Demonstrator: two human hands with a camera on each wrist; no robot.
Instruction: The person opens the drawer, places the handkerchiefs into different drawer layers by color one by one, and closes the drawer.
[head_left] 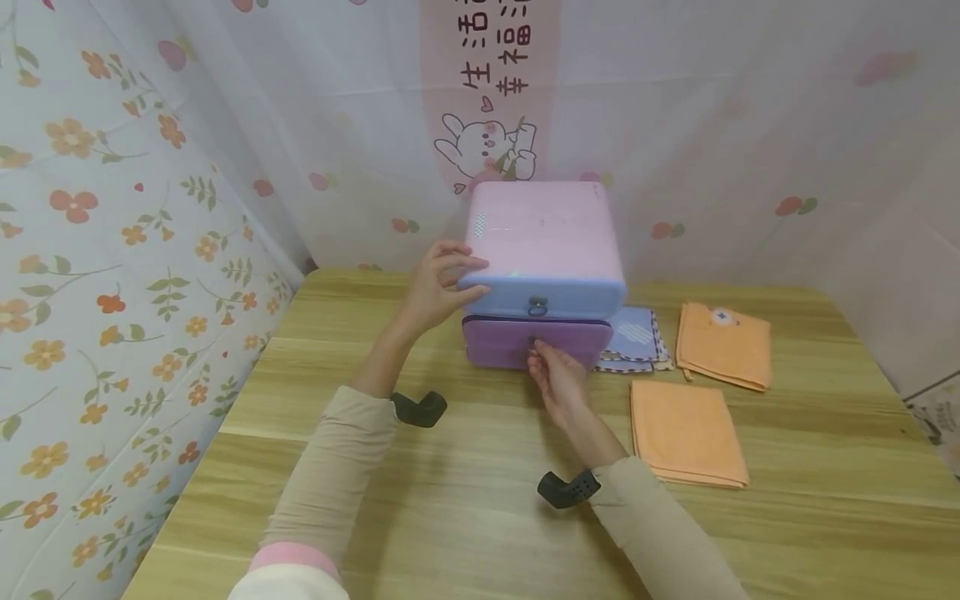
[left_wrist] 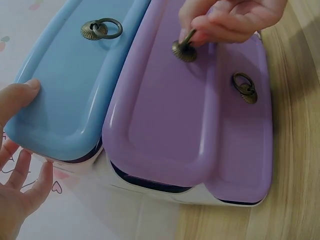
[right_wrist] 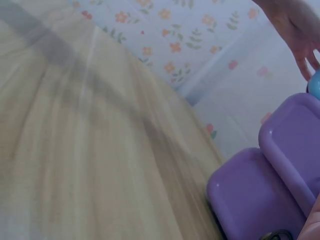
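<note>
A small drawer box with a pink top (head_left: 543,229) stands on the table, with a blue drawer (head_left: 495,298) above purple ones. My left hand (head_left: 437,287) rests at the box's left front corner, thumb on the blue front and fingers spread along the side. With thumb and fingers my right hand (head_left: 561,385) pinches the ring pull (left_wrist: 185,51) of the upper purple drawer (left_wrist: 165,110). That drawer juts out past the lower purple drawer (left_wrist: 245,150), whose own bronze ring (left_wrist: 243,84) hangs free. The drawers' insides are hidden.
Right of the box lie folded blue cloths (head_left: 633,333) with checked edging. Two folded orange cloths (head_left: 723,346) lie farther right, the nearer orange cloth (head_left: 686,433) toward the front. A patterned curtain (head_left: 360,125) hangs behind the wooden table (head_left: 465,500).
</note>
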